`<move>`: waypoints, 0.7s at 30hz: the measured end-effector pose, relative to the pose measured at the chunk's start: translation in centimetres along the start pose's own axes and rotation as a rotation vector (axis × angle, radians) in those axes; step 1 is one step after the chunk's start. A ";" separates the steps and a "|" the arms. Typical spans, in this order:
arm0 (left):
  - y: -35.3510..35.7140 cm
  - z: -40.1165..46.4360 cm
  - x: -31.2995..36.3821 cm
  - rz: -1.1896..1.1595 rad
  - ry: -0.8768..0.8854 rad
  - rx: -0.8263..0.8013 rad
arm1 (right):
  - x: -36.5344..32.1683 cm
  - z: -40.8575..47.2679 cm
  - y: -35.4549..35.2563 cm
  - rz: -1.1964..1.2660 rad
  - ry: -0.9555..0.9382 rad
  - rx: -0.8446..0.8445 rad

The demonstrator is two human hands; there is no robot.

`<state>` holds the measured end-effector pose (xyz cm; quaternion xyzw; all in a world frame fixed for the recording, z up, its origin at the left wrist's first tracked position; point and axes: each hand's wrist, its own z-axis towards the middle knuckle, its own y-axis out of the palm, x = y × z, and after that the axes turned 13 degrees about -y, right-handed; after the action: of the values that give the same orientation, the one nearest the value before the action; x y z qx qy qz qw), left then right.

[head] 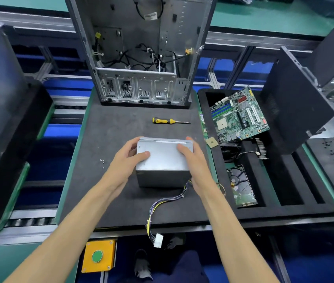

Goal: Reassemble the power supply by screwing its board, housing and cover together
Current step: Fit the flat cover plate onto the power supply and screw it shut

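Observation:
A grey metal power supply box (163, 160) stands on the black foam mat (117, 127) in front of me, its cover on top. My left hand (129, 158) grips its left side, thumb lying on the top face. My right hand (194, 160) grips its right side, thumb on top and fingers over the far edge. A bundle of coloured wires (162, 203) runs from the box's near right corner to a white connector (158, 240) hanging off the mat's front edge. A yellow-and-black screwdriver (169, 121) lies beyond the box. A few small screws (102, 161) lie on the mat at left.
An open, empty computer case (141, 58) stands at the mat's far end. To the right, a black foam tray (284, 180) holds a motherboard (240, 115), a hard drive (242, 186) and a CPU chip (211, 142). Dark case panels lean at both sides. A yellow box with a green button (97, 256) sits below the front edge.

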<state>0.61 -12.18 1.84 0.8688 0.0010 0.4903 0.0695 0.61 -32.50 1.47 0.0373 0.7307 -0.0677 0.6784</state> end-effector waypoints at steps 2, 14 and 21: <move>0.1 0.1 0.0 -0.073 -0.037 -0.049 | 0.7 0.0 -0.5 0.169 0.106 -0.025; -0.7 1.5 0.4 -0.023 -0.086 -0.043 | 1.3 0.6 -1.8 0.318 0.108 -0.123; -0.4 1.4 0.4 -0.004 -0.064 0.001 | 1.3 0.7 -1.7 0.314 0.080 -0.124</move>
<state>2.08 -11.97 1.43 0.8841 0.0008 0.4620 0.0703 0.92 -34.31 0.19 0.1118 0.7451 0.0857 0.6519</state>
